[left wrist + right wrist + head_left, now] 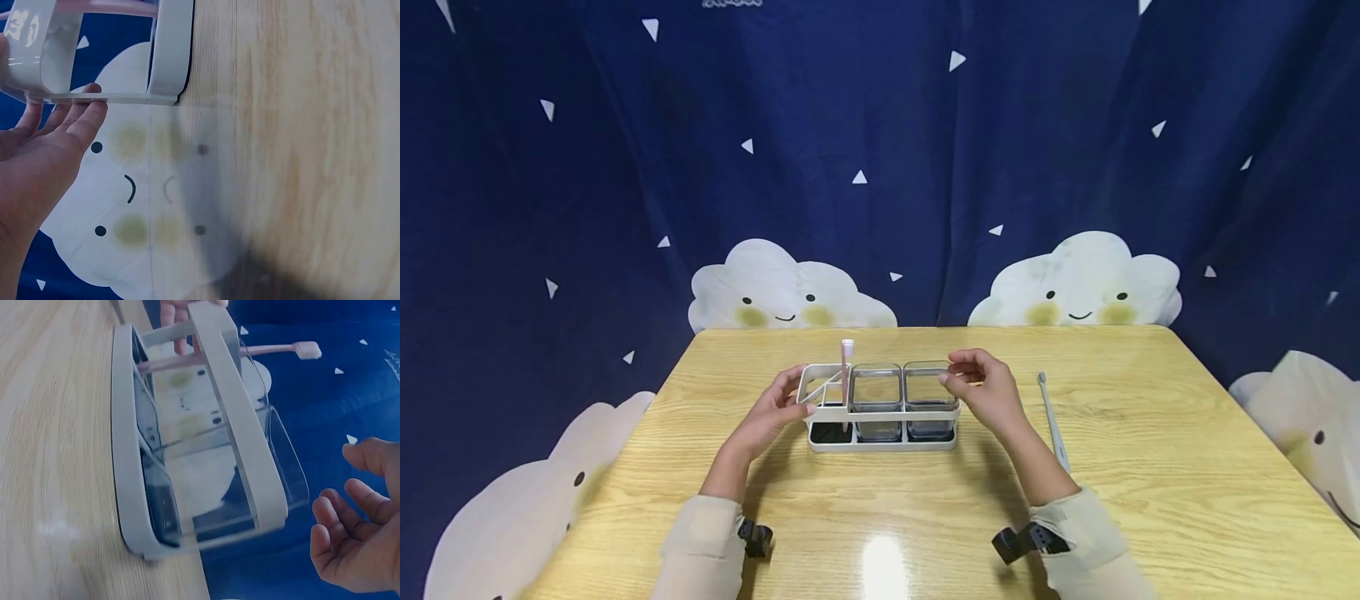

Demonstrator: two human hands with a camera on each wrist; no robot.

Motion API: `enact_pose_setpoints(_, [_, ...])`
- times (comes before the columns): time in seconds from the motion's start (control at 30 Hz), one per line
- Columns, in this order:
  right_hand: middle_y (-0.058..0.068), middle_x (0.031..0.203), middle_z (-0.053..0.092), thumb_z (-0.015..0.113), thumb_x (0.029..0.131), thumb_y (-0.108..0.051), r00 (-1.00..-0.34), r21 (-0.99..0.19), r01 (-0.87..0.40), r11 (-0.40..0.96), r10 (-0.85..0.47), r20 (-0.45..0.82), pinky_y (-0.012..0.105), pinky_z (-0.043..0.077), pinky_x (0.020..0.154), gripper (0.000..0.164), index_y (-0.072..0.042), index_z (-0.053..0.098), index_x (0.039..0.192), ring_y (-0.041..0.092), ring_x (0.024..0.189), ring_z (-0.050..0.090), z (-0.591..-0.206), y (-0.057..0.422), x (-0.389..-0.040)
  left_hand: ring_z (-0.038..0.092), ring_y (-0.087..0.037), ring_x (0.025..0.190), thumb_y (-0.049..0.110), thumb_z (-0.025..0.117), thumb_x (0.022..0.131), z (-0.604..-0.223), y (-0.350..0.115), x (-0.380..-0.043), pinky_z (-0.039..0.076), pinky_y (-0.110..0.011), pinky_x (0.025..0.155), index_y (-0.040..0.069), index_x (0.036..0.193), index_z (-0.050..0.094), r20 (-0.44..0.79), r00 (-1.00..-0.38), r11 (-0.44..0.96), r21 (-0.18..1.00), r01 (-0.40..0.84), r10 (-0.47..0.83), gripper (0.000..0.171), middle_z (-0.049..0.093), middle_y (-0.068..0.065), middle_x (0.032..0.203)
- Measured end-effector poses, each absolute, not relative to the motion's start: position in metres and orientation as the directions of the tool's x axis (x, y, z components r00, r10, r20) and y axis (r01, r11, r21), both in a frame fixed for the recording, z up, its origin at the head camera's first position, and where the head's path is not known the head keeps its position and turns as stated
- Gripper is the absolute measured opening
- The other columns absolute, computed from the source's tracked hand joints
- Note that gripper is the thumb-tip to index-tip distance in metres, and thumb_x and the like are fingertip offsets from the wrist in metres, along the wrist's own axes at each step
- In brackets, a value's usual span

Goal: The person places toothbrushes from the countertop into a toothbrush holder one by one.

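Observation:
A white toothbrush holder point(880, 446) stands on the table in the head view. My left hand point(769, 417) grips its left end, thumb on the front rail and fingers at the back. A pink toothbrush point(844, 375) leans upright in the divided left compartment, bristles up. Two clear square cups, a middle cup point(877, 407) and a right cup point(928, 407), sit side by side in the other compartments. By the right cup's rim is my right hand point(992, 396); the right wrist view shows its loosely bent fingers point(337, 519) apart from the cup, holding nothing.
On the wooden table point(1150, 467), right of my right forearm, lies a grey toothbrush point(1054, 421). A dark blue curtain point(865, 100) with white clouds hangs behind the table's far edge. A black wrist camera point(756, 537) is strapped to each sleeve.

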State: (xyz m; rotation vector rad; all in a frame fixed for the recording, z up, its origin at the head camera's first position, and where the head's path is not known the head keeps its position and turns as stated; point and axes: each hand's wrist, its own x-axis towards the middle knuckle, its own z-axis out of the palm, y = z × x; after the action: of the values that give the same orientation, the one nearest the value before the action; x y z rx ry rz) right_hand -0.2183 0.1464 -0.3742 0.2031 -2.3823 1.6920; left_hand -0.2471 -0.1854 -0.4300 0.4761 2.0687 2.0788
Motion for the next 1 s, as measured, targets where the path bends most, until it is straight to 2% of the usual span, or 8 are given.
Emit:
enact_pose_setpoints(0.3, [0.014, 0.100, 0.063, 0.070, 0.083, -0.013, -0.971, -0.910, -0.208, 0.359, 0.041, 0.238, 0.029, 0.048, 0.069, 0.031, -0.002, 0.061, 0.111, 0.024, 0.087, 0.056, -0.380, 0.172, -0.216, 0.047, -0.029, 0.108, -0.004, 0.058, 0.083, -0.431, -0.185, -0.248, 0.042, -0.026, 0.084, 0.000, 0.142, 0.024, 0.112, -0.935, -0.021, 0.994, 0.111, 0.338, 0.068, 0.030, -0.028, 0.140])
enact_pose_setpoints(0.5, [0.015, 0.101, 0.062, 0.069, 0.084, -0.017, -0.975, -0.917, -0.169, 0.361, 0.077, 0.209, 0.025, 0.046, 0.070, 0.034, -0.001, 0.060, 0.112, 0.023, 0.086, 0.055, -0.387, 0.188, -0.216, 0.046, -0.033, 0.109, -0.005, 0.057, 0.084, -0.432, -0.186, -0.250, 0.042, -0.025, 0.084, 0.001, 0.142, 0.025, 0.117, -0.936, -0.021, 0.993, 0.116, 0.331, 0.067, 0.029, -0.030, 0.139])
enact_pose_setpoints(0.67, [0.016, 0.099, 0.062, 0.070, 0.083, -0.015, -0.972, -0.919, -0.160, 0.361, 0.107, 0.211, 0.022, 0.046, 0.070, 0.033, 0.001, 0.060, 0.111, 0.021, 0.085, 0.056, -0.391, 0.197, -0.216, 0.045, -0.034, 0.110, -0.005, 0.057, 0.084, -0.432, -0.186, -0.250, 0.042, -0.026, 0.084, 0.000, 0.142, 0.025, 0.119, -0.935, -0.024, 0.993, 0.118, 0.333, 0.066, 0.029, -0.030, 0.138])
enact_pose_setpoints(1.0, [0.017, 0.105, 0.060, 0.067, 0.085, -0.022, -0.978, -0.915, -0.107, 0.389, 0.126, 0.168, 0.024, 0.044, 0.077, 0.038, 0.001, 0.057, 0.114, 0.023, 0.092, 0.054, -0.403, 0.217, -0.215, 0.049, -0.024, 0.104, -0.004, 0.058, 0.083, -0.433, -0.185, -0.249, 0.042, -0.027, 0.084, 0.001, 0.141, 0.025, 0.118, -0.935, -0.034, 0.993, 0.113, 0.335, 0.067, 0.029, -0.030, 0.137])
